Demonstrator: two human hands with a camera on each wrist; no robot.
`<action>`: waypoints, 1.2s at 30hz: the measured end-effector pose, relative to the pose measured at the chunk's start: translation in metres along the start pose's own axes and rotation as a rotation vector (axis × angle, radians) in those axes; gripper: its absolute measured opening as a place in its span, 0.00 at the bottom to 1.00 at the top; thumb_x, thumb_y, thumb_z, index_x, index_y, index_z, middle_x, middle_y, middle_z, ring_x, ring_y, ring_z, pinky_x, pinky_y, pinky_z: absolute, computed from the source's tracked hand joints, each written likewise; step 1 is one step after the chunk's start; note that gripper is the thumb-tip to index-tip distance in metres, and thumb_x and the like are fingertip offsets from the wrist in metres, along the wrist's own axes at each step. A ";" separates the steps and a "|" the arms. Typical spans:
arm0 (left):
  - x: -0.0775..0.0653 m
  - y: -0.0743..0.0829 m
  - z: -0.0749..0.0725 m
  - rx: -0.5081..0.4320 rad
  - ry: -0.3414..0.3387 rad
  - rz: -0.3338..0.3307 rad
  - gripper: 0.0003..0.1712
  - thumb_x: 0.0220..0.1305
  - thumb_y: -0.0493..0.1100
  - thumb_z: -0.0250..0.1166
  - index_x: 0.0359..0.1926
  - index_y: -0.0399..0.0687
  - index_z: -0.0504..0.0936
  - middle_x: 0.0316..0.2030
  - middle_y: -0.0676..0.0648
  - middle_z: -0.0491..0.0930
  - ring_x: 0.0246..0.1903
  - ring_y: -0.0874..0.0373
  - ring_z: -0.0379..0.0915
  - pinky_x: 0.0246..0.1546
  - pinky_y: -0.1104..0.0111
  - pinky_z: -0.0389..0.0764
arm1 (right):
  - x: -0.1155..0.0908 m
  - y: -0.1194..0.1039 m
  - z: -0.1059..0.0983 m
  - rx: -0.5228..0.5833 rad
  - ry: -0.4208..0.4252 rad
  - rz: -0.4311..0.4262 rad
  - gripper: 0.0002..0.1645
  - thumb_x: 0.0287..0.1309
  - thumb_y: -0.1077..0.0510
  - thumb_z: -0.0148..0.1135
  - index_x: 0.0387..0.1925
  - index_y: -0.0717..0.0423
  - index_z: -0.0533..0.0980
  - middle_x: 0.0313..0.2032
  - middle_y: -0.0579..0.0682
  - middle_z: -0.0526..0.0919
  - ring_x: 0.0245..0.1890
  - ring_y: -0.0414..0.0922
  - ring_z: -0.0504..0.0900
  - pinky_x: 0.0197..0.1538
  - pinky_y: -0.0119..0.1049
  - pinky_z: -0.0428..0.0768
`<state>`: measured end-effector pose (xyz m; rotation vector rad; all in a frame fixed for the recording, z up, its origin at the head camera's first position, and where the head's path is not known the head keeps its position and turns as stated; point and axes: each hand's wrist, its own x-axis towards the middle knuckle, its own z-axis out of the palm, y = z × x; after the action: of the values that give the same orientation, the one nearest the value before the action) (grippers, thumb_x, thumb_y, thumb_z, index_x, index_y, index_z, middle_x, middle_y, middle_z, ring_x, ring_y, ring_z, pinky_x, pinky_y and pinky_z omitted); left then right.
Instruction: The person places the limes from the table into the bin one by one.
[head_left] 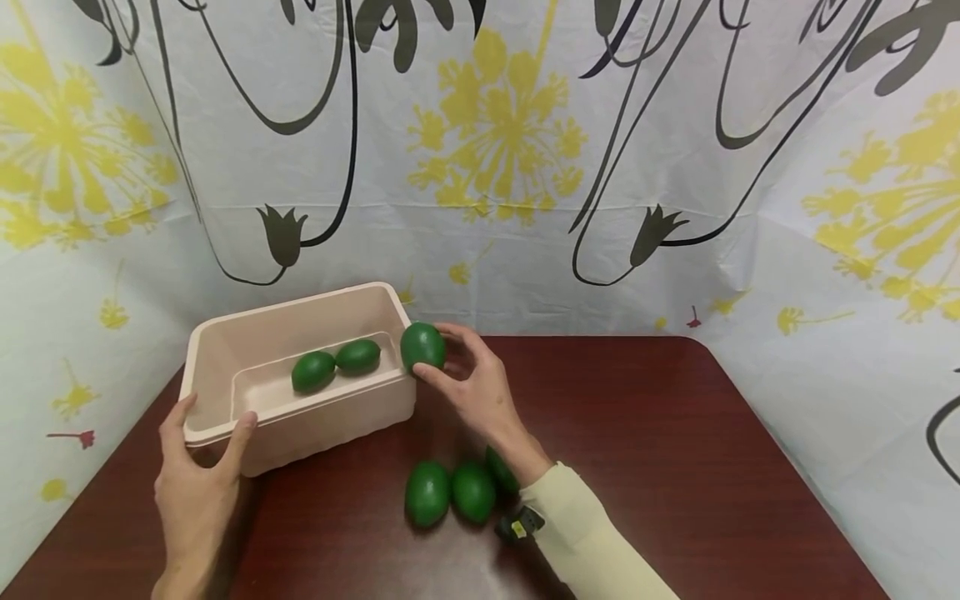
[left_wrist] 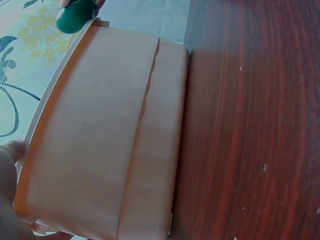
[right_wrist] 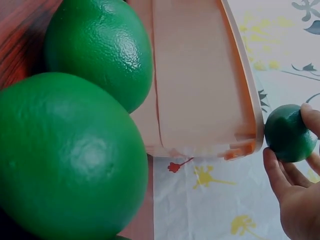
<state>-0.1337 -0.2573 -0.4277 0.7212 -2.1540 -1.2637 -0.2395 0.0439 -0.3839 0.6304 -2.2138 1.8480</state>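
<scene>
A dark green lime [head_left: 422, 347] is pinched between the thumb and fingers of my right hand [head_left: 480, 387], at the right rim of a beige plastic bin [head_left: 322, 429]. In the right wrist view this held lime [right_wrist: 289, 133] is beside the bin's rim. My left hand [head_left: 198, 483] grips the bin's near left corner, thumb on the front rim and fingers at the left side. Inside the bin, two limes lie end to end, a left one [head_left: 312, 372] and a right one [head_left: 358, 356].
On the dark red-brown table [head_left: 637, 467], a lime [head_left: 428, 494] and another lime [head_left: 473, 492] sit side by side before the bin. A further lime [head_left: 501, 468] is partly hidden behind my right wrist. A patterned white cloth [head_left: 510, 275] hangs behind the table.
</scene>
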 end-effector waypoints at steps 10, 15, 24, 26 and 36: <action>-0.001 0.001 0.002 -0.002 0.004 0.004 0.49 0.64 0.65 0.70 0.80 0.79 0.55 0.78 0.40 0.64 0.74 0.32 0.63 0.70 0.34 0.61 | 0.003 0.000 0.003 -0.005 0.009 -0.005 0.32 0.58 0.50 0.78 0.63 0.36 0.77 0.56 0.45 0.85 0.49 0.43 0.87 0.52 0.37 0.86; -0.001 0.001 0.004 -0.001 0.010 0.013 0.49 0.64 0.64 0.70 0.80 0.78 0.55 0.79 0.40 0.63 0.75 0.32 0.62 0.71 0.34 0.60 | 0.005 0.002 0.004 -0.005 0.018 -0.015 0.32 0.58 0.50 0.78 0.63 0.38 0.77 0.56 0.46 0.85 0.48 0.44 0.87 0.52 0.36 0.85; 0.000 0.000 0.004 -0.006 0.016 0.028 0.49 0.64 0.63 0.70 0.80 0.76 0.56 0.78 0.38 0.64 0.74 0.31 0.63 0.69 0.34 0.61 | 0.011 0.004 0.008 0.012 0.031 0.002 0.30 0.59 0.51 0.77 0.62 0.40 0.77 0.53 0.49 0.86 0.46 0.44 0.88 0.51 0.41 0.87; 0.000 0.000 0.004 -0.004 0.017 0.026 0.49 0.64 0.63 0.70 0.80 0.76 0.56 0.78 0.39 0.64 0.74 0.31 0.63 0.70 0.34 0.61 | 0.012 0.005 0.009 0.017 0.032 0.008 0.30 0.59 0.52 0.78 0.62 0.41 0.78 0.53 0.49 0.86 0.45 0.45 0.88 0.51 0.43 0.87; 0.000 -0.001 0.004 -0.020 0.022 0.029 0.48 0.65 0.63 0.70 0.80 0.77 0.56 0.79 0.44 0.62 0.75 0.34 0.62 0.71 0.35 0.60 | 0.013 0.002 0.016 0.006 0.015 0.003 0.31 0.60 0.50 0.77 0.63 0.37 0.77 0.54 0.47 0.86 0.46 0.43 0.87 0.51 0.39 0.86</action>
<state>-0.1359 -0.2553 -0.4298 0.6898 -2.1242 -1.2547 -0.2504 0.0258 -0.3841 0.6129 -2.2014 1.8559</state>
